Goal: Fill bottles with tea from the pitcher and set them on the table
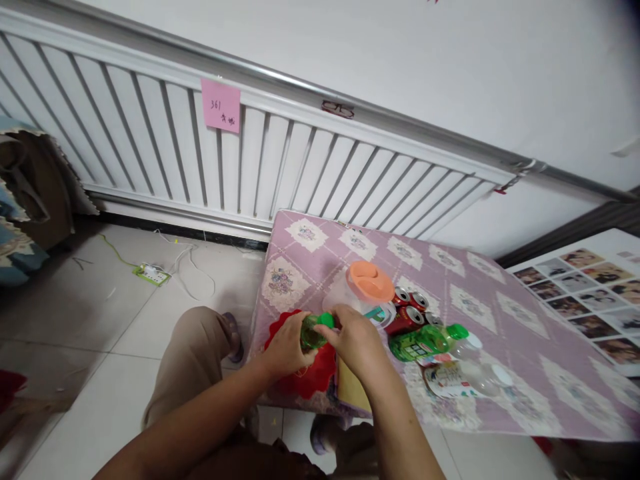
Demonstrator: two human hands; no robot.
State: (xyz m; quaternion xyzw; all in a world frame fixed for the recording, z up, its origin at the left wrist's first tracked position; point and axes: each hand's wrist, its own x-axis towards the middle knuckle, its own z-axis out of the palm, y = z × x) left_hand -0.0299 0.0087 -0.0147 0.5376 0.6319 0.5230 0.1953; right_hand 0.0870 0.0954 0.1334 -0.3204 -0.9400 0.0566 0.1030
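Note:
A small green plastic bottle [311,333] is gripped in my left hand [286,348], its top pointing right. My right hand [356,337] has its fingers closed on the bottle's green cap [326,319]; the fingertips behind the cap are partly hidden. Whether the cap is loose or tight I cannot tell. Below both hands lies a red scalloped-edge piece [300,381] near the table's left edge. Just beyond my right hand is a container with an orange lid [371,283].
On the flower-patterned tablecloth [400,250] lie several red drink cans [406,320], another green bottle [420,343] and a clear labelled bottle [450,380]. Behind stands a white radiator [260,160] with a pink note [221,105]. A power strip [151,274] lies on the floor.

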